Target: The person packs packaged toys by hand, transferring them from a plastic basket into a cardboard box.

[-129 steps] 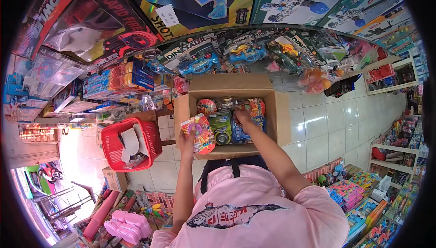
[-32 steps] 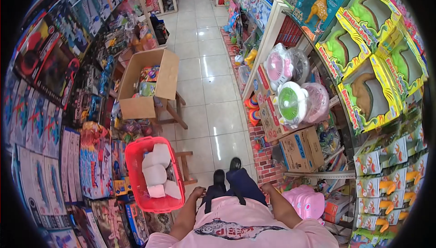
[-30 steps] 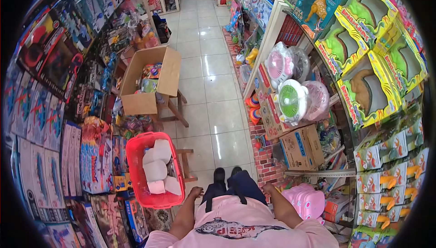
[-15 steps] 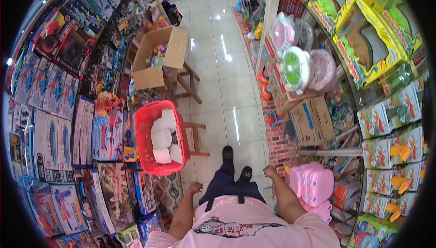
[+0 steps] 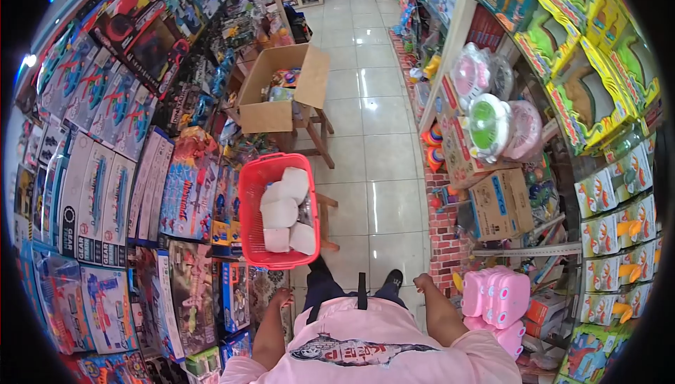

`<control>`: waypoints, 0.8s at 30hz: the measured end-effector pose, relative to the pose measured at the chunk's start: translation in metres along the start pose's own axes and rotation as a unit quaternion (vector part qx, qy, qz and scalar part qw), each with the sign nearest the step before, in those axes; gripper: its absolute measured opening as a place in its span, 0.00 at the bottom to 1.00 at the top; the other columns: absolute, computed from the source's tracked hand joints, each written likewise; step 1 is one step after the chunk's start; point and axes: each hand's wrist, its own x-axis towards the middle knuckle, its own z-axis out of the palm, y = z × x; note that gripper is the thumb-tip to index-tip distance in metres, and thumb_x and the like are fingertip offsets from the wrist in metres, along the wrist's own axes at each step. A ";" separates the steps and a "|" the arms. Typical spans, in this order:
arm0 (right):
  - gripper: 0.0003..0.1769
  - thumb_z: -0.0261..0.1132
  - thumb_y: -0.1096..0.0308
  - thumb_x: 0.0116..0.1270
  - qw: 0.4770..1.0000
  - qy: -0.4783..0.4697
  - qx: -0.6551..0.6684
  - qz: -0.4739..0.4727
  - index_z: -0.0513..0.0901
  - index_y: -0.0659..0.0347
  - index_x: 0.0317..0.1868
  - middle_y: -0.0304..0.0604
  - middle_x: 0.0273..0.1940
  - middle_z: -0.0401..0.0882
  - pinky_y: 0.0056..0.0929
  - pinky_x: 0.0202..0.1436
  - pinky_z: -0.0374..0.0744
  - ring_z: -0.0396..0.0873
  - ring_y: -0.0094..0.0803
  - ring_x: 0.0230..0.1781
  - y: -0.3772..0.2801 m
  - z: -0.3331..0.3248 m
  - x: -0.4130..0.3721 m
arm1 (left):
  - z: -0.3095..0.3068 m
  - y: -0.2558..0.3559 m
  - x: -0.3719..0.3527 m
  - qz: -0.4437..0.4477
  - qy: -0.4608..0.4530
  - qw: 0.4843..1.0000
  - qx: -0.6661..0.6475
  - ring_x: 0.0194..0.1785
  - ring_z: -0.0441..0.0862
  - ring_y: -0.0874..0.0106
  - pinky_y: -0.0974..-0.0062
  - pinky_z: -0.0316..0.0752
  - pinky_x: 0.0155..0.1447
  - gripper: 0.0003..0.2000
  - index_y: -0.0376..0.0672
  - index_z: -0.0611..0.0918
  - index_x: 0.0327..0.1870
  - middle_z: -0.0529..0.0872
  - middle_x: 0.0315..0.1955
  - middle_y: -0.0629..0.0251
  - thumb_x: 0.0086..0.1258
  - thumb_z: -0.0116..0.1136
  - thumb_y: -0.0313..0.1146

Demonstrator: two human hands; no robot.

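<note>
Having left the open brown cardboard box (image 5: 266,117), the person stands near the red plastic basket (image 5: 251,197), left hand (image 5: 283,297) and right hand (image 5: 424,283) empty, loosely open, handling paused.

- I note a pale, glossy tiled floor (image 5: 397,152) running near to far.
- Brick-patterned edging (image 5: 444,261) along its right side.
- I record wooden stools (image 5: 320,146) standing at left.
- White upright (image 5: 448,53), far right.
- Bright light (image 5: 29,60), far left.

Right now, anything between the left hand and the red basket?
Nothing visible: the left hand hangs just below the red basket in the picture, apart from it, and no object shows in the gap.
</note>
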 end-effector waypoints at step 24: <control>0.10 0.63 0.76 0.59 0.678 0.478 0.041 -0.557 0.79 0.63 0.42 0.49 0.43 0.74 0.39 0.54 0.71 0.72 0.44 0.47 -0.470 0.052 -0.261 | -0.174 0.183 -0.044 0.457 0.230 0.786 -0.346 0.35 0.72 0.78 0.81 0.66 0.39 0.10 0.43 0.73 0.36 0.73 0.33 0.69 0.79 0.49 0.38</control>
